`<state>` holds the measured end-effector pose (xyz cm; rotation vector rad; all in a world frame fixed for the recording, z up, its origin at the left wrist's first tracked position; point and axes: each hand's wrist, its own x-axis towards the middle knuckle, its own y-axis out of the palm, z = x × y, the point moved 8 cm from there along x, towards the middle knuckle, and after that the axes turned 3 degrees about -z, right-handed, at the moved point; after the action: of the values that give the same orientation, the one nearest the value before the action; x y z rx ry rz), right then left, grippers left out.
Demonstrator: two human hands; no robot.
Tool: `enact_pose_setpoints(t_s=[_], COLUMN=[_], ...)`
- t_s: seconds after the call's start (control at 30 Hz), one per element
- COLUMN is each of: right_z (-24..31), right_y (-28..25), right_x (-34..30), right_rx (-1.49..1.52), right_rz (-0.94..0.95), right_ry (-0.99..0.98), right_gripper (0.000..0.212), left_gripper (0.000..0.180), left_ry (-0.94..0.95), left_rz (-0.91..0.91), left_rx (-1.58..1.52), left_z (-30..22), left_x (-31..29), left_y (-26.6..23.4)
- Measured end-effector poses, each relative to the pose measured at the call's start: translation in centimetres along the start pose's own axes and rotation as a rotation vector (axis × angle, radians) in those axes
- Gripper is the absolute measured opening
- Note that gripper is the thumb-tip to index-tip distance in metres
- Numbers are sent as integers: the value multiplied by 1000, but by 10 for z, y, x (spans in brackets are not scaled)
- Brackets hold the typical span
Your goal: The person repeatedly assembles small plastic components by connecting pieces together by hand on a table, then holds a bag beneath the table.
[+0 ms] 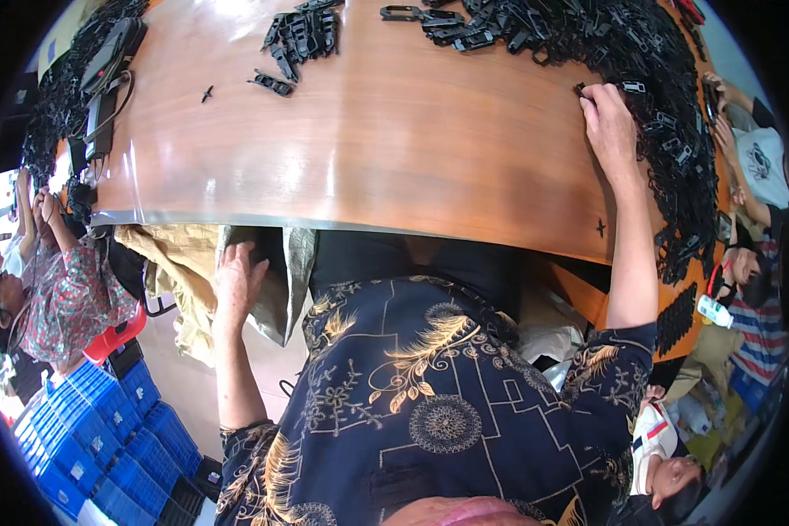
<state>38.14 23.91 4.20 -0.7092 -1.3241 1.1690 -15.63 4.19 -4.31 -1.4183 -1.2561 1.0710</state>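
My right hand [608,127] reaches to the right side of the wooden table, its fingers closed on a small black plastic part [579,90] beside a large heap of similar black parts [675,145]. My left hand [240,279] is below the table's front edge, at the mouth of a grey-white sack [300,272]. Its fingers are apart, and I see nothing held in them. A group of black plastic parts [302,35] lies at the far middle of the table, with one separate black part [271,83] just in front of it.
Small black cross-shaped pieces [207,94] lie on the tabletop [368,140]. A black device with a cable [105,96] stands at the left. Blue crates [105,421] are stacked at lower left, near a beige sack [180,263]. Other people sit at both sides.
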Motion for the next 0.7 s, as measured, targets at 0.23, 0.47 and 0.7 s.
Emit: enact_pose_setpoints(t_s=[0.23, 0.47, 0.7], right_z=[106, 146, 152], right_y=[-5, 12, 15], right_x=[44, 46, -4], right_rx=[211, 90, 750], right_rz=[-236, -202, 91], right_ry=[-395, -608, -133], right_gripper=[7, 11, 8], left_gripper=[24, 27, 22], left_ry=[-37, 134, 268], left_rz=[494, 587, 483], left_rx=[-44, -223, -694], left_z=[-43, -105, -157], left_x=[15, 21, 48], left_y=[-11, -30, -56])
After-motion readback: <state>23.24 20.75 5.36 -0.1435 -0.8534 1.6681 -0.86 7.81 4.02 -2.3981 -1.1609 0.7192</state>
